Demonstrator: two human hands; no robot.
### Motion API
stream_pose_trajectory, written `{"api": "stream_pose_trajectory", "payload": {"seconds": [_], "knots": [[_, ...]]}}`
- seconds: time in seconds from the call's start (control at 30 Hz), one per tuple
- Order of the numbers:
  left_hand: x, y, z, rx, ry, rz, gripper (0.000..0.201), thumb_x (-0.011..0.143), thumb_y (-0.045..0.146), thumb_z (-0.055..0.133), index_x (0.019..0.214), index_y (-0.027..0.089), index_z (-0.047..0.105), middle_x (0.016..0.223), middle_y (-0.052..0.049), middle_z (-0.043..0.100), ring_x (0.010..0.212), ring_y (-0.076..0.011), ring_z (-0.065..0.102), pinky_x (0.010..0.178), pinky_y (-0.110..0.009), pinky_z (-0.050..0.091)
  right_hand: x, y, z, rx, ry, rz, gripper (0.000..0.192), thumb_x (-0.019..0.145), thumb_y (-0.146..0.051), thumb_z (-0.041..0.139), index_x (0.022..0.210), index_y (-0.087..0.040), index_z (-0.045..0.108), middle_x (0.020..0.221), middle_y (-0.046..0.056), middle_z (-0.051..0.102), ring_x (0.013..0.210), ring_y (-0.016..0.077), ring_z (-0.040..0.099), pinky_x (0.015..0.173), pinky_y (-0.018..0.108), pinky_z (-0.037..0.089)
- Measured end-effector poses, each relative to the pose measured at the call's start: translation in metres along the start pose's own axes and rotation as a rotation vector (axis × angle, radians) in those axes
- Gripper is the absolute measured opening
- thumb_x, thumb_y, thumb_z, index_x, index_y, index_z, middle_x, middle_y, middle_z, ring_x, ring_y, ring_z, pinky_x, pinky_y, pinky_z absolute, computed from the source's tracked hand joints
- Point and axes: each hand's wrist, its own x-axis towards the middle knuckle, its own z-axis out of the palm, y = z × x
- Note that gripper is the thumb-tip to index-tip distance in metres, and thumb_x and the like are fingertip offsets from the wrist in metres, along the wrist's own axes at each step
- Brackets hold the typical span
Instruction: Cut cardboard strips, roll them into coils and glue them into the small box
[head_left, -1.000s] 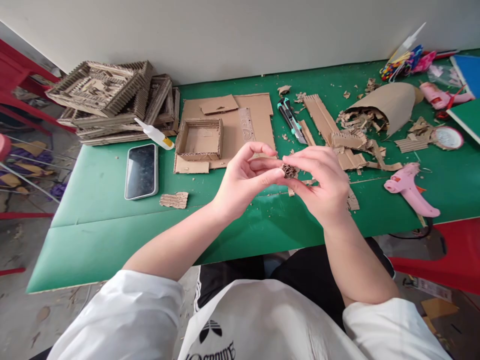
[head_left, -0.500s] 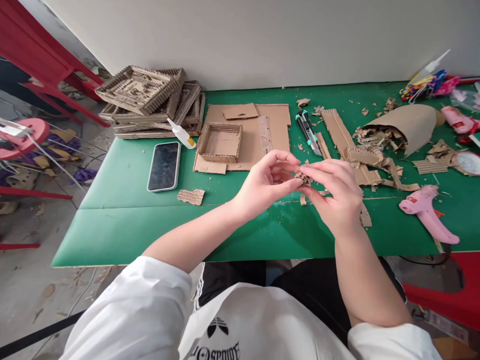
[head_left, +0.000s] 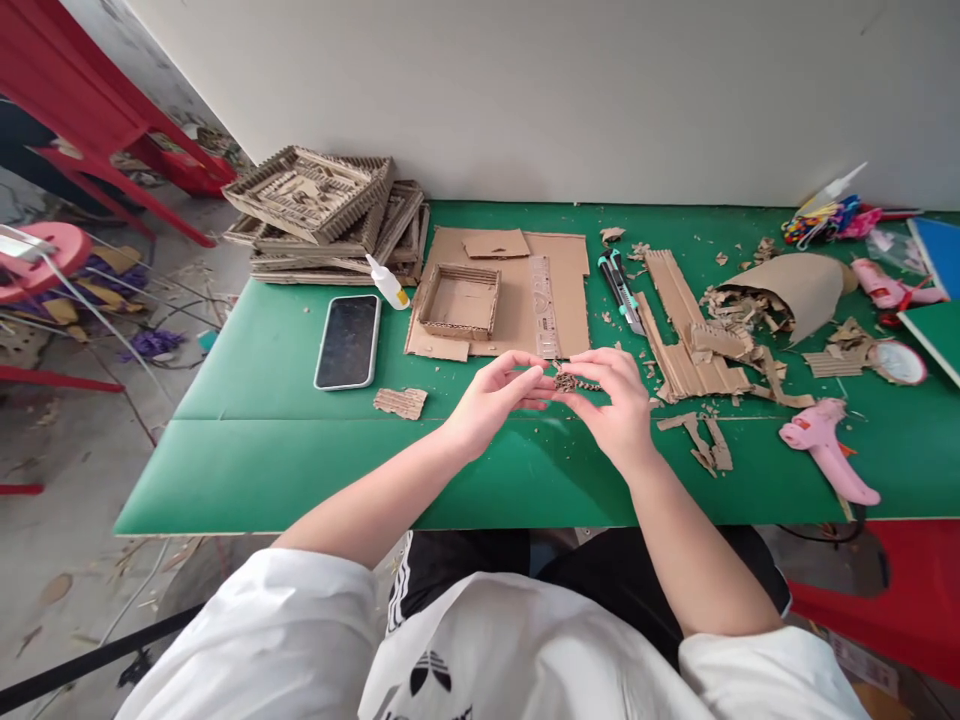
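Observation:
Both my hands meet over the middle of the green table (head_left: 247,460). Between their fingertips sits a small rolled piece of corrugated cardboard (head_left: 574,382). My left hand (head_left: 495,398) pinches its left end. My right hand (head_left: 616,400) grips the piece from the right, fingers curled over it. Just beyond the hands lies a flat cardboard sheet (head_left: 559,260) with a shallow cardboard box (head_left: 459,300) on it.
A phone (head_left: 348,341) and glue bottle (head_left: 388,282) lie left, behind them a stack of cardboard frames (head_left: 322,210). A utility knife (head_left: 622,290), cardboard strips (head_left: 686,325), a paper cone of scraps (head_left: 787,285) and a pink glue gun (head_left: 825,448) lie right. A loose scrap (head_left: 400,402) sits near.
My hands have lowered toward the table with the cardboard piece still between them. The camera view has shifted, so the table sits further right and lower in the picture.

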Motion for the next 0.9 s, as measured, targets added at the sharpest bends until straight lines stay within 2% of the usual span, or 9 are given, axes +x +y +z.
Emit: {"api": "stream_pose_trajectory", "payload": {"seconds": [0.13,0.37,0.53,0.6,0.7,0.9], "knots": [[-0.009,-0.002,-0.014,0.017,0.02,-0.006,0.034,0.07,0.042,0.076,0.086,0.016,0.061,0.074,-0.001,0.068,0.069,-0.0115,0.067,0.066,-0.023,0.054,0.006,-0.01,0.014,0.038,-0.078,-0.038,0.018,0.079,-0.03,0.067,0.096,-0.025,0.065,0.094,0.005,0.066,0.093,0.0189,0.06,0.08,0.038,0.054],[-0.019,0.006,-0.04,0.033,0.036,0.036,0.031,0.063,0.035,0.082,0.077,0.014,0.063,0.075,-0.002,0.069,0.065,-0.0093,0.063,0.062,-0.021,0.051,0.018,-0.024,0.036,0.112,-0.148,-0.064,0.019,0.075,-0.034,0.07,0.09,-0.023,0.064,0.089,0.004,0.067,0.09,0.0185,0.06,0.081,0.038,0.052],[-0.021,0.015,-0.065,-0.054,-0.052,-0.077,0.036,0.076,0.049,0.069,0.09,0.016,0.067,0.076,-0.003,0.07,0.069,-0.0122,0.067,0.066,-0.024,0.054,0.024,-0.034,0.05,0.198,-0.21,0.016,0.021,0.073,-0.036,0.071,0.09,-0.024,0.065,0.09,0.003,0.067,0.092,0.0189,0.061,0.082,0.039,0.052],[-0.022,0.017,-0.075,-0.08,-0.087,-0.136,0.039,0.073,0.05,0.071,0.091,0.016,0.068,0.076,-0.005,0.07,0.07,-0.0147,0.068,0.065,-0.025,0.054,0.026,-0.037,0.055,0.219,-0.236,0.01,0.022,0.073,-0.035,0.072,0.091,-0.025,0.066,0.092,0.003,0.066,0.094,0.0187,0.06,0.083,0.039,0.052],[-0.023,0.019,-0.086,-0.075,-0.118,-0.196,0.039,0.067,0.047,0.077,0.082,0.013,0.069,0.074,-0.008,0.071,0.073,-0.0173,0.069,0.065,-0.026,0.054,0.03,-0.04,0.063,0.23,-0.292,0.019,0.02,0.075,-0.033,0.07,0.093,-0.026,0.067,0.096,0.004,0.065,0.097,0.0186,0.059,0.087,0.04,0.052],[-0.029,0.026,-0.106,-0.125,-0.166,-0.189,0.036,0.067,0.042,0.079,0.088,0.014,0.071,0.084,-0.009,0.071,0.08,-0.0165,0.068,0.066,-0.023,0.054,0.039,-0.049,0.085,0.25,-0.352,0.033,0.019,0.077,-0.027,0.068,0.096,-0.028,0.069,0.1,0.004,0.063,0.1,0.0183,0.058,0.09,0.041,0.051]]}}
